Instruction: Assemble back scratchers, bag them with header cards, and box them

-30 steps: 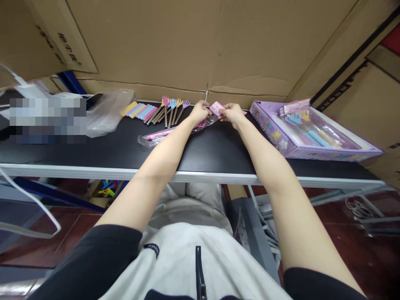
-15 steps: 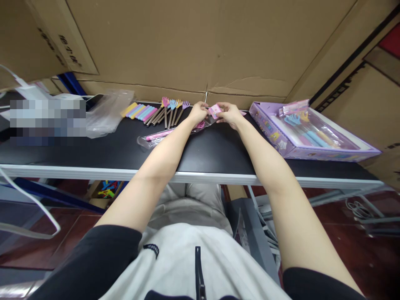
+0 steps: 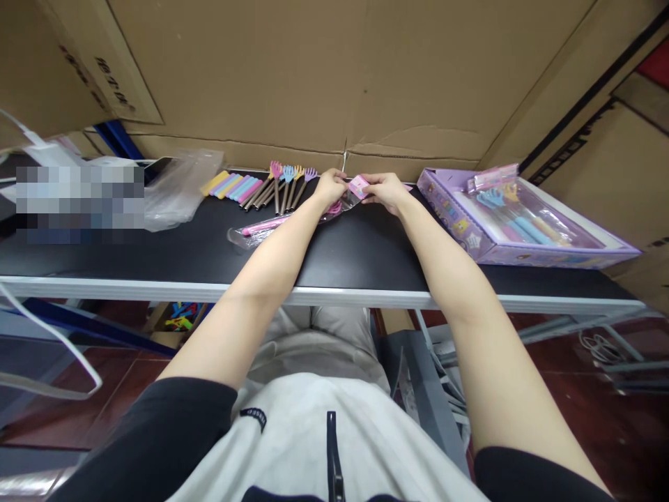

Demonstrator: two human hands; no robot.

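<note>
A pink back scratcher point(image 3: 261, 226) lies slantwise on the black tabletop inside a clear plastic bag point(image 3: 241, 239). At the bag's upper end is a small pink card point(image 3: 358, 186). My left hand point(image 3: 331, 187) is closed on the card's left side and the bag's end, partly covering the pink scratcher head. From the other side, my right hand point(image 3: 385, 192) pinches the card's right edge between thumb and fingers. Left of my hands lie several back scratchers point(image 3: 286, 189) with brown rods and coloured claw heads. Beside them is a row of pastel handle tubes point(image 3: 233, 186).
A purple display box point(image 3: 483, 252) at the right holds bagged back scratchers point(image 3: 523, 216). Clear empty bags point(image 3: 182, 192) lie at the left, near a blurred-out area and a white cable. Cardboard walls point(image 3: 360, 84) close off the back. The table's metal edge point(image 3: 360, 298) runs before me.
Both hands stay at the card with barely any movement. The card has tilted very slightly, and the view has shifted a little.
</note>
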